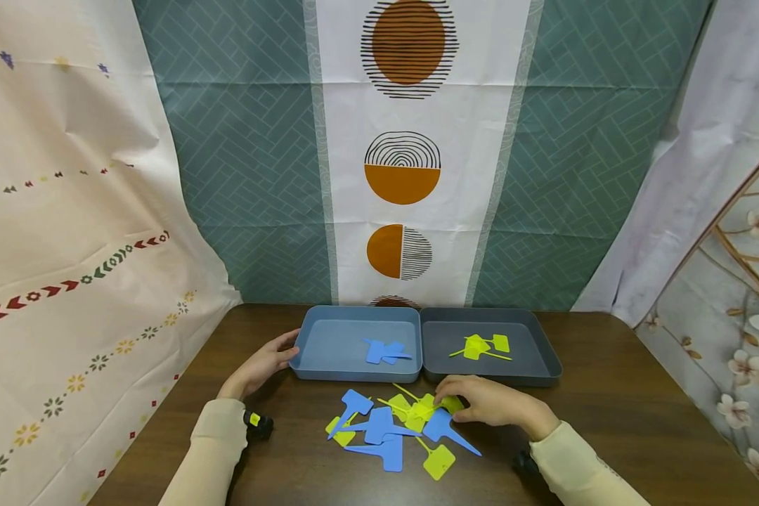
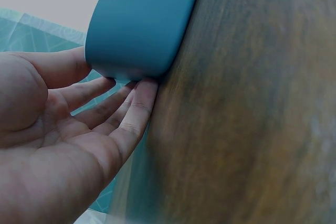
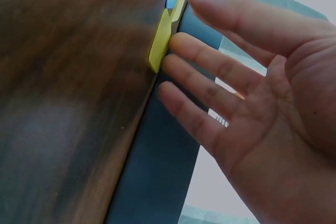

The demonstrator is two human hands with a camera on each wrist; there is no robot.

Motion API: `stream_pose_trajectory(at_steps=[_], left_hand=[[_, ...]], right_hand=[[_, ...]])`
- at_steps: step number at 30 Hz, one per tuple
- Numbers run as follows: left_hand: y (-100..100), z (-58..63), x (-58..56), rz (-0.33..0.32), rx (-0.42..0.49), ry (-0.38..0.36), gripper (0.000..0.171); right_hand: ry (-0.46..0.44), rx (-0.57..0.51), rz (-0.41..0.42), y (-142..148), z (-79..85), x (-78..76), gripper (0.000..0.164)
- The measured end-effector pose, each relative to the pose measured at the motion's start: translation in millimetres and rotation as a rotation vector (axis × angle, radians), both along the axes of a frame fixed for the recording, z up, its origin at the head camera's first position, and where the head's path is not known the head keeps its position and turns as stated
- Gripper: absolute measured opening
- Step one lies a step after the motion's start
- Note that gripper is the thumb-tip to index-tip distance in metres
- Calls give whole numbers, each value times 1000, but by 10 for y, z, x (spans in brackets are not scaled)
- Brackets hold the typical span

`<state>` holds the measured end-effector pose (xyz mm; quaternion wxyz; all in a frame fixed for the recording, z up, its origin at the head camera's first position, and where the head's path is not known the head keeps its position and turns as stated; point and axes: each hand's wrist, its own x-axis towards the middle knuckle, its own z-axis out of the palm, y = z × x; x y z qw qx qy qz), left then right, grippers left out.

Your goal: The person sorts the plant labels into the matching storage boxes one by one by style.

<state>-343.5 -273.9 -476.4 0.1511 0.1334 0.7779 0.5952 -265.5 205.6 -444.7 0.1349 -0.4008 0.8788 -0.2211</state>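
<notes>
At the left end of the blue tray (image 1: pixel 329 344), my left hand (image 1: pixel 266 363) rests its fingertips against the end wall. The left wrist view shows those fingers extended, with the thumb up by the rim. My right hand (image 1: pixel 487 400) reaches into the loose pile of plastic plant labels, its fingertips at a yellow-green plant label (image 1: pixel 452 404). In the right wrist view its fingers are loosely spread beside that label's edge. A blue plant label (image 1: pixel 441 424) lies just below the thumb. More blue labels (image 1: pixel 379 425) and yellow-green labels (image 1: pixel 439 462) overlap on the table.
Behind the pile, a dark grey tray (image 1: pixel 525 351) stands side by side with the blue one. It holds several yellow-green labels (image 1: pixel 473 346); the blue tray holds a few blue labels (image 1: pixel 376 351). A patterned curtain (image 1: pixel 247 154) hangs behind the wooden table (image 1: pixel 613 393).
</notes>
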Motion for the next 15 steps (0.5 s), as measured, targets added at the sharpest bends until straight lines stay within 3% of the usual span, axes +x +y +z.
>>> stream_pose_trajectory(at_steps=[15], left_hand=[[-4,-8,-1,-2,1,0,61]], right_hand=[[94,22,-21,-95,4,92,36]])
